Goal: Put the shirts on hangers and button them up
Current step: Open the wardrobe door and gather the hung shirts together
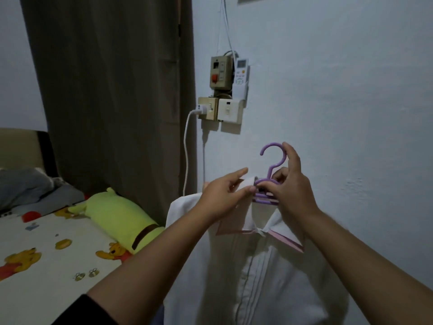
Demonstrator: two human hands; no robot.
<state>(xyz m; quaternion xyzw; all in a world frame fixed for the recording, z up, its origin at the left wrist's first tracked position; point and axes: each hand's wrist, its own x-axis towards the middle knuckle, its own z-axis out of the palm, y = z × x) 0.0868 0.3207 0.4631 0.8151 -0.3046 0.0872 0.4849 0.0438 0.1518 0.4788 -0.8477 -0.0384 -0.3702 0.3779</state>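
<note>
White shirt on purple hanger

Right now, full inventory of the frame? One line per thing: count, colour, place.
shirt: 1, white with pink-lined collar, on the hanger, lower centre
hanger: 1, purple, at the shirt's collar, hook up
curtain: 1, brown, upper left
switch boxes: several, beige and white, on the wall
remote: 1, white, in a wall holder
charger and cable: 1, white, plugged in
plush bolster: 1, green, on the bed
bedsheet: 1, white, cartoon bears
left hand: pinching the collar
right hand: gripping the hanger's neck
</note>
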